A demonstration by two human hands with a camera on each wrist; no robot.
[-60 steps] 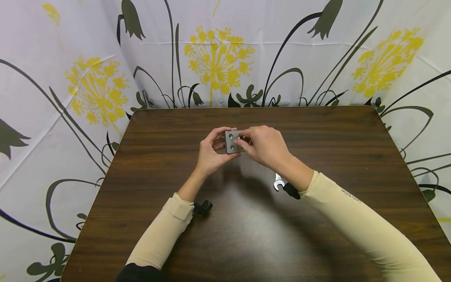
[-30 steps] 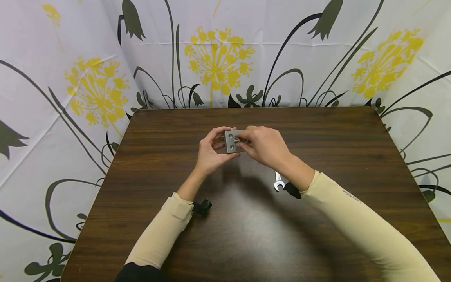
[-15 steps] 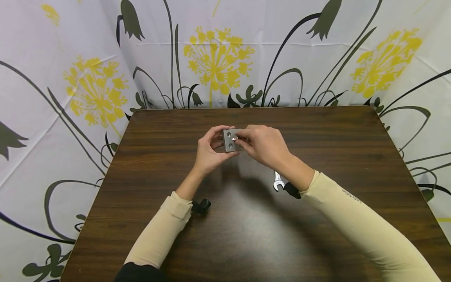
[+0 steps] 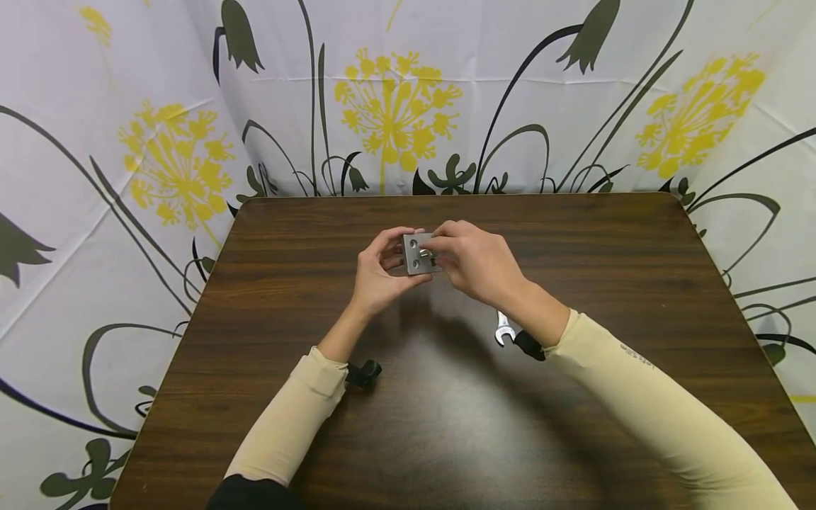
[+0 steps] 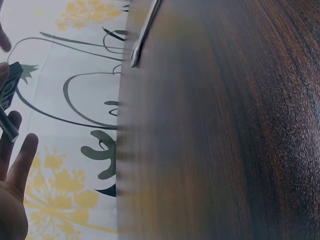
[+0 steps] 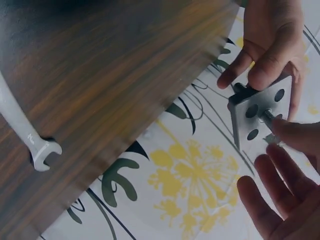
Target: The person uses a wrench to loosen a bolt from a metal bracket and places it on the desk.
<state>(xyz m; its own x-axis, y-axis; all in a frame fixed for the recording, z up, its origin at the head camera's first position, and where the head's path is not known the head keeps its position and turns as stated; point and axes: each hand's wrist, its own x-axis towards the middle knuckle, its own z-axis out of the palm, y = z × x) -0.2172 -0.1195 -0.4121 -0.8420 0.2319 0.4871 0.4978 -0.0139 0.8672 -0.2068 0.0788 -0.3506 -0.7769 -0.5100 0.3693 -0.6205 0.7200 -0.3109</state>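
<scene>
Above the table, my left hand (image 4: 380, 273) grips a grey metal plate (image 4: 411, 263) by its edges. Round holes pierce the plate's face, as the right wrist view shows. A shiny threaded bolt (image 6: 266, 116) stands in the middle of that face, and the thumb and fingers of my right hand (image 4: 478, 261) pinch its near end. Its head cannot be made out. In the left wrist view, a threaded shaft (image 5: 8, 127) sticks out beside the plate's dark, lettered side (image 5: 10, 87). An open-end wrench (image 4: 504, 331) lies on the table below my right wrist, partly hidden by the forearm.
The brown wood-grain table (image 4: 287, 283) extends under both arms. Behind it hangs a white curtain (image 4: 510, 42) with yellow and dark green flowers. A black wrist camera (image 4: 365, 374) sits by the left sleeve.
My right fingers have shifted around the bolt and the hand has risen slightly, so more of the bolt shows. The plate has moved a little left in the left hand's hold.
</scene>
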